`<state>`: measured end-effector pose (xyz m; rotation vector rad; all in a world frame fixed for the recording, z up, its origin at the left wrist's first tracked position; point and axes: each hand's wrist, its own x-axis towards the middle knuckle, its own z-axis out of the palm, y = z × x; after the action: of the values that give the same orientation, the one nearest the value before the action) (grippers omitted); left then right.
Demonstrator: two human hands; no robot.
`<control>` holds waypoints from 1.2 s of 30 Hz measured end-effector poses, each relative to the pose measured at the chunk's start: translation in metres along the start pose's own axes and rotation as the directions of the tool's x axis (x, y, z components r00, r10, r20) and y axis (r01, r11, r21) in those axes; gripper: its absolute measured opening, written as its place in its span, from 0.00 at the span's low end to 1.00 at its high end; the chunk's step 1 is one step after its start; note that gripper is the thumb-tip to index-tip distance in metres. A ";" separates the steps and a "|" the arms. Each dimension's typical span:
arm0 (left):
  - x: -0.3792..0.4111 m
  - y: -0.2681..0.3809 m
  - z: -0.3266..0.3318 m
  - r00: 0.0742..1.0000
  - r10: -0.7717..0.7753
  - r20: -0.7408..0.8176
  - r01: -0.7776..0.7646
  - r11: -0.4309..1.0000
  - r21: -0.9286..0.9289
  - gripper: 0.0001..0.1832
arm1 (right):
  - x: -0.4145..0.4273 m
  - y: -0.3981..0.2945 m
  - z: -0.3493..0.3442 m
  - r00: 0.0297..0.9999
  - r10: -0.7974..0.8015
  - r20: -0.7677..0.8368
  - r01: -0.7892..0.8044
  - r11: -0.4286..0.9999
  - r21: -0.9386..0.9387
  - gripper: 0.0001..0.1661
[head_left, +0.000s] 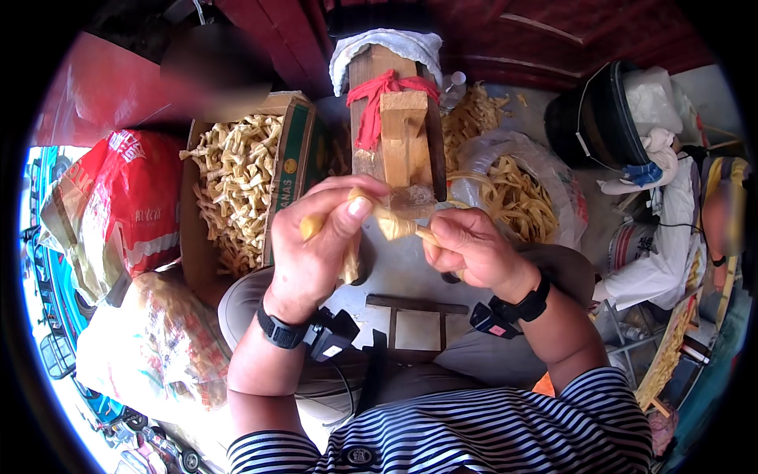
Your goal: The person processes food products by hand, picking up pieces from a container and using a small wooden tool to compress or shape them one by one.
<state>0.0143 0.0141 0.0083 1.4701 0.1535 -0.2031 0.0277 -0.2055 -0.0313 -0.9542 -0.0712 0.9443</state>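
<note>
Between my hands is a pale yellow folded piece of strip-like material, its kind unclear. My left hand grips its left side with thumb and fingers; yellowish ends stick out between the fingers and hang below the palm. My right hand pinches the narrow twisted end on the right. Just beyond the hands stands a wooden block on a wooden beam, with a red cloth strip tied around the beam. A white towel drapes over the beam's far end.
To the left, a cardboard box holds many knotted pale pieces beside a red plastic bag. At right are a clear plastic bag of yellowish strips and a black bucket. Another person's arm shows at the far right.
</note>
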 end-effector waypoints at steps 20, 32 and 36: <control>0.051 -0.054 0.015 0.987 0.055 -0.151 0.001 0.938 0.348 0.09 | 0.038 -0.007 -0.030 0.634 -0.685 -0.358 -0.159 0.338 -0.928 0.11; -0.008 -0.020 0.034 0.446 -0.300 0.843 0.289 0.940 0.182 0.15 | 0.004 -0.029 0.002 0.652 -0.656 0.380 0.560 0.079 -0.824 0.13; -0.003 -0.004 0.019 0.765 -0.012 0.644 -0.111 0.983 0.149 0.11 | -0.002 -0.010 0.001 0.845 -0.530 0.076 0.322 0.389 -0.864 0.07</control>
<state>0.0099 -0.0051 0.0070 1.5004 -0.4807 -0.6852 0.0327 -0.2086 -0.0233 -1.8636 -0.6440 0.2291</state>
